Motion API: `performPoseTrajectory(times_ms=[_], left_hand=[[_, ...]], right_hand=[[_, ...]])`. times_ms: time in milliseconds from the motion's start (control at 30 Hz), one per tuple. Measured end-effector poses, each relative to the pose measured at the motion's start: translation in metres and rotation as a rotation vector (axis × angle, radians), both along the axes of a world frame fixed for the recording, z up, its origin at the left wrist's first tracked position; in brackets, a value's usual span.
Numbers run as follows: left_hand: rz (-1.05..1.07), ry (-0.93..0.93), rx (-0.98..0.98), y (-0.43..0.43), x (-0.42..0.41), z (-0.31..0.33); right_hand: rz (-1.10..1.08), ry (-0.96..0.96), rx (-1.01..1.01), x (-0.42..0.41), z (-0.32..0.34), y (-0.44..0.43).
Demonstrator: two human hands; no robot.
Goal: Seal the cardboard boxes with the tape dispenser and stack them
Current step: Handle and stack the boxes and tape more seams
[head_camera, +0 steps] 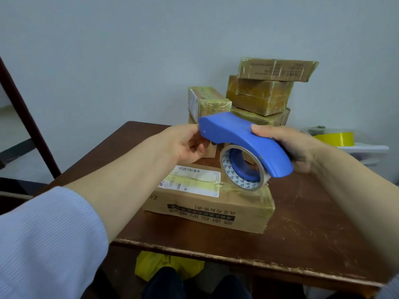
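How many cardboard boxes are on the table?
6. The front box; at back right a stack: top box, middle box, bottom box; at back left the upper box and, partly behind the left hand, the lower box. Others may be hidden.

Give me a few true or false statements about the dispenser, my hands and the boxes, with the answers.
1. The right hand grips the blue dispenser. True.
2. The dispenser lies flat on the labelled box. False: it is held in the air above it.
3. The dispenser holds no tape. False: a roll sits in it.
4. Taped boxes are stacked behind the labelled box. True.
5. The left hand is at the dispenser's front end. True.
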State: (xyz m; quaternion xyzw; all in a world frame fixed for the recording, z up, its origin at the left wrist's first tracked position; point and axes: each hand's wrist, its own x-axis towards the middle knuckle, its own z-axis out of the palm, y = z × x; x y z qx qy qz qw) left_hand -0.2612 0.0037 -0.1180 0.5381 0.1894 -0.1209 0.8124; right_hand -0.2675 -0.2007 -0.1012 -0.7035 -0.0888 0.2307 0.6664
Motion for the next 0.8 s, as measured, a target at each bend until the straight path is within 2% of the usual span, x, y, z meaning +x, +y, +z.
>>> performPoseTrajectory(times_ms=[133,233,433,667,800], left_hand=[[0.135,-0.122,0.246,0.019,-0.003,-0.006],[0.229,-0.189,0.358,0.032,-0.005,-0.008],[0.347,-0.234,0.444,0.050,-0.011,-0.008],[0.400,-0.188,0.452,0.067,-0.011,-0.023],[0.546,-0.141,0.476,0.105,-0.013,-0.034]], right_hand=[[0.055,0.061,0.033,0.001,0.001,0.017],[0.194,0.147,0.083,0.001,-0.005,0.031],[0.267,0.163,0.076,0.000,-0.014,0.057],[0.285,0.055,-0.124,0.005,-0.006,0.066],[0.364,0.038,-0.249,0.011,-0.003,0.050]])
